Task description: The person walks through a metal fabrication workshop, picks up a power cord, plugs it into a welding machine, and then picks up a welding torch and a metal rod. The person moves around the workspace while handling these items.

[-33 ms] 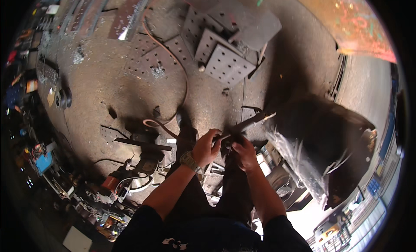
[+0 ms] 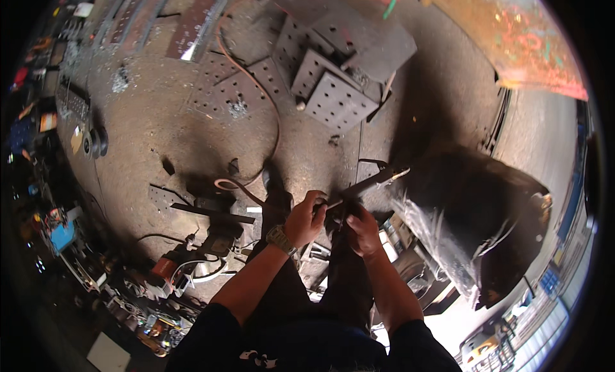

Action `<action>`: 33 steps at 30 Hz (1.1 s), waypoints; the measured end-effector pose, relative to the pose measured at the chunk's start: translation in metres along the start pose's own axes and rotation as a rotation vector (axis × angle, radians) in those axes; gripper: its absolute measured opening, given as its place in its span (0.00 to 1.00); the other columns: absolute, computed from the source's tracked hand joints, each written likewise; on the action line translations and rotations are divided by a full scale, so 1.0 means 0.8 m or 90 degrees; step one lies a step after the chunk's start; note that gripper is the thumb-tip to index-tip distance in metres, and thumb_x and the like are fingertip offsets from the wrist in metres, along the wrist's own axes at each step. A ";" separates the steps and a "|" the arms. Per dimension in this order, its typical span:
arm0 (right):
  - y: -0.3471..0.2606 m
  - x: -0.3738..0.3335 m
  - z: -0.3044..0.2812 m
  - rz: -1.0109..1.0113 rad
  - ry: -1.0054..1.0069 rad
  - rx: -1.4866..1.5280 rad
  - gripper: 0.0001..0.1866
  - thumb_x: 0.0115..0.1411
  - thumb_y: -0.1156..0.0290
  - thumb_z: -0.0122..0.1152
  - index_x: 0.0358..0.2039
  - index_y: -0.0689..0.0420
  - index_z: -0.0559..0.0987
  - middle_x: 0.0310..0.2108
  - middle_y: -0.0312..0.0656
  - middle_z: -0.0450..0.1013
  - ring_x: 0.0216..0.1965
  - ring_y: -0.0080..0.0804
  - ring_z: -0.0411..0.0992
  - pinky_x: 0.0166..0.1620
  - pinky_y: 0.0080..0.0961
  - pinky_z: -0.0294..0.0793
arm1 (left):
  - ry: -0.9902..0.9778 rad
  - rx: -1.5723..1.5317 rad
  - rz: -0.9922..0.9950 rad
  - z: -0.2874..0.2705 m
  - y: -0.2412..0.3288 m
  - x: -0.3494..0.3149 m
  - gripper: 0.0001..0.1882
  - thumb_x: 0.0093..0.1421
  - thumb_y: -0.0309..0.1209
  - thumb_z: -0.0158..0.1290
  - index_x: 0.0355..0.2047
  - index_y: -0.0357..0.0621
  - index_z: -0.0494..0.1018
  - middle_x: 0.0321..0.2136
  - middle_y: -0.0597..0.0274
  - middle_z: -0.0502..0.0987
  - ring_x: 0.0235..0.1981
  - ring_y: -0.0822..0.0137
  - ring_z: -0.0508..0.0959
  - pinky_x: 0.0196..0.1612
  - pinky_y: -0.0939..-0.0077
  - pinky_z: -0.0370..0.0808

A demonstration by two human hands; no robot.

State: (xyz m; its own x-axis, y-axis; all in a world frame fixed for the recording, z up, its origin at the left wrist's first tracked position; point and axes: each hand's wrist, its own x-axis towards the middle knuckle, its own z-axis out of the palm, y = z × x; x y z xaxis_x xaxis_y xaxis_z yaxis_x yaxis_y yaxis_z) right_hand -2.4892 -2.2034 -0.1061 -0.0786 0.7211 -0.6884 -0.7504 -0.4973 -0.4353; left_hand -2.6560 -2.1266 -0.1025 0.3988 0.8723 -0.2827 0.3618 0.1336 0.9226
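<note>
Nothing has moved: both hands [image 2: 333,223] hold metal bar [image 2: 371,183] pointing up-right.

Both hands closed on a dark metal bar [image 2: 366,185], left hand [image 2: 305,218] just left of right hand [image 2: 362,231], perforated steel plates [image 2: 336,100] on the floor well beyond the bar, orange hose [image 2: 272,116] curving left of it

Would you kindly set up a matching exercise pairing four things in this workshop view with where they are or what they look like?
Things:
1. long dark metal bar
2. orange hose
3. grey perforated steel plates
4. wristwatch with a metal band

Descriptions:
A. curving across the dirt floor
B. on the left hand's wrist
C. gripped by both hands, the right hand nearer the body
D. stacked on the ground, dotted with holes

Pairs: 1-C, 2-A, 3-D, 4-B
</note>
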 end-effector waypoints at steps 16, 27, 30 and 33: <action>-0.087 -0.031 0.361 -0.079 -0.113 -0.448 0.17 0.53 0.76 0.64 0.43 0.63 0.76 0.35 0.41 0.76 0.38 0.23 0.72 0.44 0.21 0.71 | 0.047 -0.369 0.021 -0.239 0.149 0.006 0.14 0.66 0.35 0.43 0.43 0.37 0.69 0.35 0.58 0.76 0.35 0.65 0.77 0.40 0.69 0.76; -0.067 0.001 0.459 -0.122 -0.274 -0.573 0.16 0.49 0.77 0.68 0.39 0.65 0.76 0.32 0.39 0.76 0.37 0.23 0.73 0.43 0.23 0.72 | 0.665 -0.620 0.043 -0.383 0.125 -0.036 0.10 0.66 0.33 0.44 0.31 0.40 0.68 0.23 0.67 0.71 0.22 0.75 0.68 0.28 0.79 0.68; -0.086 0.000 0.487 -0.029 -0.225 -0.664 0.13 0.52 0.75 0.66 0.38 0.64 0.75 0.33 0.38 0.75 0.37 0.23 0.72 0.43 0.22 0.71 | 0.574 -0.320 -0.004 -0.375 0.119 -0.073 0.10 0.62 0.30 0.52 0.27 0.39 0.68 0.21 0.68 0.66 0.23 0.77 0.61 0.26 0.79 0.62; -0.088 0.019 0.505 -0.050 -0.369 -0.685 0.12 0.55 0.74 0.63 0.40 0.62 0.75 0.30 0.35 0.74 0.32 0.21 0.71 0.37 0.20 0.70 | 0.527 -0.098 -0.067 -0.339 0.104 -0.102 0.10 0.61 0.32 0.54 0.27 0.37 0.71 0.22 0.67 0.67 0.24 0.76 0.63 0.27 0.78 0.64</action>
State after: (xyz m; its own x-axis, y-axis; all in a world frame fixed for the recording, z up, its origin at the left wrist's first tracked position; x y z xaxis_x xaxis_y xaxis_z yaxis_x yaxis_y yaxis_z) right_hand -2.7024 -1.9624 0.1484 -0.5441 0.7383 -0.3986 0.1378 -0.3900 -0.9105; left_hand -2.8872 -2.0591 0.0685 -0.3968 0.9070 -0.1410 0.2197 0.2429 0.9448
